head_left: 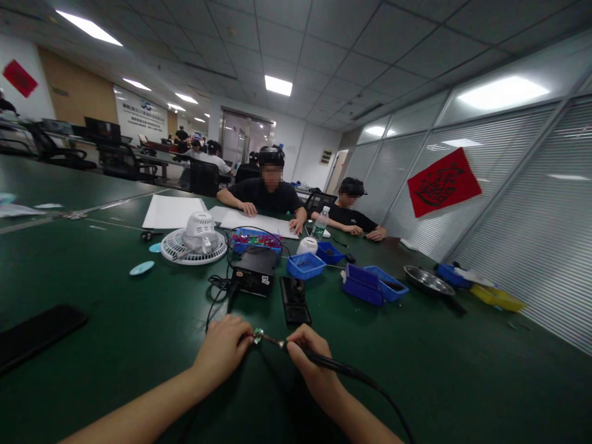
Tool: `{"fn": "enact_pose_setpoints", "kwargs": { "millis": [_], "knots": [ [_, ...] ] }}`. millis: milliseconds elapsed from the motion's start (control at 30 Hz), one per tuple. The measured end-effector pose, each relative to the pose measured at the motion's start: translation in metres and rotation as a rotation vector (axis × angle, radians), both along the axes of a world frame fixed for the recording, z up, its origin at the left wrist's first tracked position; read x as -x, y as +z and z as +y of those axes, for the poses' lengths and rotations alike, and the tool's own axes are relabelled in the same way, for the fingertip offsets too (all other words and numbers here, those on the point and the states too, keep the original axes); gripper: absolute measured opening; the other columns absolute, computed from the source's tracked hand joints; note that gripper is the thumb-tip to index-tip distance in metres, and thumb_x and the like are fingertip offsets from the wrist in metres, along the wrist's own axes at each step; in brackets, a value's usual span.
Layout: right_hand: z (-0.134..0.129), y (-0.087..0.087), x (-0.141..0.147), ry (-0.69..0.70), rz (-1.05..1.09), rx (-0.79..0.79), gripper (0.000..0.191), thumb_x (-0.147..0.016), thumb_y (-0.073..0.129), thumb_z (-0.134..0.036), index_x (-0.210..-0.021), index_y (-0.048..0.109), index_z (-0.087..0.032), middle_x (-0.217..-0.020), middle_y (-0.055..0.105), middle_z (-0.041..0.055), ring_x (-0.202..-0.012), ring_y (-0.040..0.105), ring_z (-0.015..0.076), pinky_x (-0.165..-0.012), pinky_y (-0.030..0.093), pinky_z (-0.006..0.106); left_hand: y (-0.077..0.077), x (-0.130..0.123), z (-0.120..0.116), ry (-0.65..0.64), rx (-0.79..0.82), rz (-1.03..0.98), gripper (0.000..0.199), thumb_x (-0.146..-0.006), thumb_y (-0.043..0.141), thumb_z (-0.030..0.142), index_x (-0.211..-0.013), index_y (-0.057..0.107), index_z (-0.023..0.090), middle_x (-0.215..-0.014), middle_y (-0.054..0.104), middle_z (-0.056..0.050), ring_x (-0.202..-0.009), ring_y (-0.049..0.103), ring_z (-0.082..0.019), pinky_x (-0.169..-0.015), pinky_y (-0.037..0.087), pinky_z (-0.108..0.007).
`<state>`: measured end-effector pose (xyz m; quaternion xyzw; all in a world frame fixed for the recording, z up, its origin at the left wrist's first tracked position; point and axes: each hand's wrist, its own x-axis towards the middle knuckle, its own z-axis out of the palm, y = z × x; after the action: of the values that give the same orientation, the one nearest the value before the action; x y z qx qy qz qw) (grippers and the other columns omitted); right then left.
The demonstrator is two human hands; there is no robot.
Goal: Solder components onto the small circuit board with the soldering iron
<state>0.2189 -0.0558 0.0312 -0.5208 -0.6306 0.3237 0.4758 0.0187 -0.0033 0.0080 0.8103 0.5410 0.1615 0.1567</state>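
Note:
My right hand (pixel 311 362) is closed round a soldering iron (pixel 330 362), whose black cord trails off toward the bottom right. The iron's tip points left at a small green circuit board (pixel 258 336); whether it touches the board I cannot tell. My left hand (pixel 224 346) pinches at the board's left edge, where a bit of red wire shows by the fingertips. Just beyond my hands stand a black soldering station (pixel 253 271) and a black iron stand (pixel 295 300).
A white fan part (pixel 193 243) lies at left of the station. Behind it is a blue basket (pixel 256 241) of wires and boards. Blue trays (pixel 306 266), a metal pan (pixel 429 280) and a yellow tray (pixel 497 298) line the right. A black phone-like slab (pixel 41 333) lies left. Two people sit opposite.

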Motion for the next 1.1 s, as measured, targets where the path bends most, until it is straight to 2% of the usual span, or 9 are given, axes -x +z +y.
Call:
{"fn": "enact_pose_setpoints", "kwargs": {
  "millis": [367,1100],
  "knots": [
    [-0.0019,0.0027,0.0009,0.014,-0.006,-0.013,0.015,-0.078,0.055,-0.027,-0.065,0.055,-0.019,-0.059,0.048,-0.003,-0.055,0.044,0.013,-0.052,0.036,0.023,-0.0005,-0.0002,-0.0003,0.006,-0.007,0.006,0.017,-0.087,0.05,0.031,-0.086,0.066,0.025,-0.092,0.066,-0.001,-0.096,0.054,-0.02,-0.078,0.033,-0.032],
    [-0.0015,-0.0038,-0.0012,0.012,0.02,0.007,0.015,-0.079,0.058,-0.028,-0.067,0.056,-0.019,-0.061,0.052,-0.003,-0.056,0.047,0.0135,-0.054,0.037,0.024,-0.0004,0.0007,0.0005,-0.005,-0.013,-0.001,0.018,-0.086,0.05,0.031,-0.085,0.067,0.026,-0.091,0.066,-0.001,-0.095,0.054,-0.02,-0.078,0.034,-0.031]
  ]
}}
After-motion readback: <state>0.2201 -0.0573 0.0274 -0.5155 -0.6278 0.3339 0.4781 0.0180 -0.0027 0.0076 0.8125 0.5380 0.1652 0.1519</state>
